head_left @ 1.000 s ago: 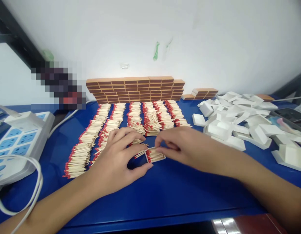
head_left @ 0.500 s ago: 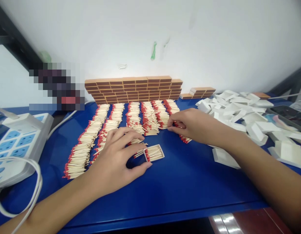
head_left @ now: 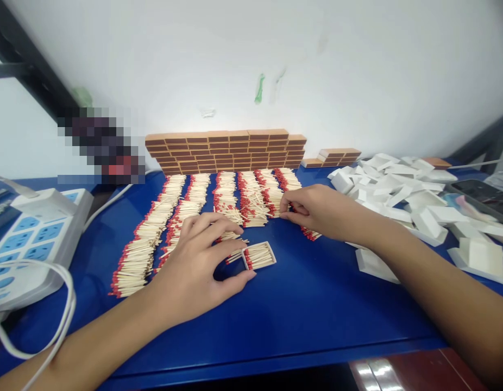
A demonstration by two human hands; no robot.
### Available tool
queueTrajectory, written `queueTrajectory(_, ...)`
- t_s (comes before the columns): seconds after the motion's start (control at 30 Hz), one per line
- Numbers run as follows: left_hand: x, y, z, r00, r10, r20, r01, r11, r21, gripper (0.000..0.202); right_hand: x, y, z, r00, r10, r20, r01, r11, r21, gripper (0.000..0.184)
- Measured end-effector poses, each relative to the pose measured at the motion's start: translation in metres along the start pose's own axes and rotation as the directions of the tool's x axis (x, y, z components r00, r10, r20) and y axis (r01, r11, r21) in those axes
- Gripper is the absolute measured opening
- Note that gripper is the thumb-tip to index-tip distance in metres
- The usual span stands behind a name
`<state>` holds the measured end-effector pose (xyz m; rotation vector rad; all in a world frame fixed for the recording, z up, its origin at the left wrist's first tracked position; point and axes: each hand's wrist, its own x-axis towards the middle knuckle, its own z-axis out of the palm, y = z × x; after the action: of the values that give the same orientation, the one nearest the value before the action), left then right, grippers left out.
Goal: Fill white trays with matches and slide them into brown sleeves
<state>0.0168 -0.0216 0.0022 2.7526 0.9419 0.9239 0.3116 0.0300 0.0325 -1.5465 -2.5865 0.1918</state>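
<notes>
Head view: the right hand has left the tray for the rightmost match row, pinched, its hold unclear; the left hand spreads wide around the tray's left end. The tray, matches inside, lies back from the counter's front edge.

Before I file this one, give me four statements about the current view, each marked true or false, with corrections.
1. Red-headed matches lie in the small white tray beside the left hand. True.
2. The right hand is over that tray. False: it is at the rightmost match row.
3. Stacked brown boxes stand behind the match rows. True.
4. The power strip is at the right. False: the power strip is at the left.
</notes>
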Motion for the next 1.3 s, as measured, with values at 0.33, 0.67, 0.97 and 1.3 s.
queueTrajectory(0.33,0.000,0.000,-0.002,1.000,-0.001,0.007,0.001,1.000,-0.003,0.022,-0.009,-0.006,-0.013,0.998,-0.057,0.000,0.057,0.993,0.107,0.017)
queueTrajectory(0.67,0.000,0.001,-0.001,1.000,-0.010,0.015,0.010,1.000,0.000,0.022,-0.010,-0.011,-0.012,0.991,-0.052,0.121,0.036,0.990,0.133,0.011)
queueTrajectory(0.97,0.000,0.000,-0.001,1.000,-0.010,0.015,0.010,1.000,0.001,0.023,-0.009,-0.015,-0.005,0.994,-0.074,0.075,0.065,0.991,0.113,0.013)
queueTrajectory(1.3,0.000,0.000,-0.001,1.000,-0.005,0.015,0.005,1.000,-0.001,0.023,-0.008,-0.016,-0.005,0.992,-0.062,0.112,0.042,0.985,0.168,0.017)
